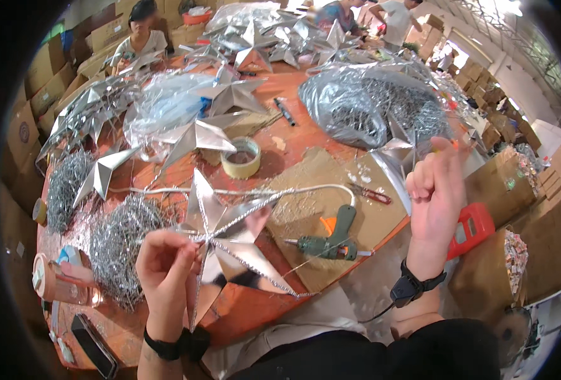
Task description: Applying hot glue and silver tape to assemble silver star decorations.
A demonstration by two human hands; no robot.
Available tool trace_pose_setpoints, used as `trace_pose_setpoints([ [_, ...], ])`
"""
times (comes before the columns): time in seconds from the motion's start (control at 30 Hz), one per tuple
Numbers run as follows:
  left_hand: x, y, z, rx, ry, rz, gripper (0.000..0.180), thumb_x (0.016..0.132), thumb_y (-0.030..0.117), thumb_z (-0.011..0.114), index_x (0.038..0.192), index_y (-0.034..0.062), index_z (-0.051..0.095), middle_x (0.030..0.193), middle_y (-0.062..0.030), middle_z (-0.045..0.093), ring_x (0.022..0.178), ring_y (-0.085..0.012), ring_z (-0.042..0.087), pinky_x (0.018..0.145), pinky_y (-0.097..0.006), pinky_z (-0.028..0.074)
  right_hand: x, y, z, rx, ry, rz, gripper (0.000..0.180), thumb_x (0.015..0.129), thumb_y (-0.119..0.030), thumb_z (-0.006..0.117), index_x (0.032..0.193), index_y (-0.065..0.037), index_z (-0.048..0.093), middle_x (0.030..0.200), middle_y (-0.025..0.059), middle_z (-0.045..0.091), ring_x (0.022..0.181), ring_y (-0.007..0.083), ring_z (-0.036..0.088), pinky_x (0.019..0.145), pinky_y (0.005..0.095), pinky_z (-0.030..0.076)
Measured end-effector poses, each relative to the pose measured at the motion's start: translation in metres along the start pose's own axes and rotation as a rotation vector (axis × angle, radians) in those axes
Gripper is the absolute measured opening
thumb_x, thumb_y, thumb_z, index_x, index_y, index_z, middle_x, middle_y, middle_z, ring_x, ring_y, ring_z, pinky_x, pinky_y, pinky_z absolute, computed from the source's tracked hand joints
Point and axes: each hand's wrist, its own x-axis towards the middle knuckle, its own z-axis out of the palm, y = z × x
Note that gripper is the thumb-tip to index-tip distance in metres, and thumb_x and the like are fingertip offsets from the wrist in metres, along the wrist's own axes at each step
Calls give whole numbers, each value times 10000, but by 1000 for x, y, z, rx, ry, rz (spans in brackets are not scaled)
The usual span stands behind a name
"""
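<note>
My left hand pinches a shiny silver five-pointed star near its centre, above the table's front edge. Beaded silver trim runs along several ridges of the star, and a strand hangs past its lower right point. Raised to the right, my right hand is apart from the star, its fingers curled together; what they hold, if anything, is too small to make out. Between the hands a green glue gun with an orange trigger lies on brown cardboard.
Tape roll, red-handled snips and a black pen lie around. Tangled silver trim, a lidded cup and a phone are left. More stars and bagged trim lie farther back. Other people work beyond.
</note>
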Motion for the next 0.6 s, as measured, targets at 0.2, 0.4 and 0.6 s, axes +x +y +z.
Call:
trace_pose_setpoints([
  [0.2, 0, -1, 9, -181, 50, -124, 129, 977, 16, 486, 1103, 40, 495, 844, -29, 563, 748, -88, 566, 702, -211, 487, -16, 8, -11, -130, -264, 217, 284, 1019, -233, 494, 1159, 9, 545, 643, -44, 375, 568, 49, 359, 537, 226, 346],
  [0.4, 0, -8, 8, -181, 4, 44, 151, 983, 35, 455, 1133, 35, 467, 786, -31, 526, 645, -74, 501, 597, -206, 421, -22, 20, 1, -175, -385, 199, 328, 966, -140, 576, 1239, 38, 532, 892, 4, 491, 805, 78, 479, 763, 286, 474],
  [0.6, -11, -14, 12, -80, -73, 97, 148, 969, 6, 451, 1116, 16, 464, 822, -46, 541, 715, -82, 496, 651, -209, 406, -34, 25, 7, -214, -508, 232, 311, 943, -146, 620, 1172, 59, 575, 834, 13, 544, 692, 81, 501, 672, 253, 493],
])
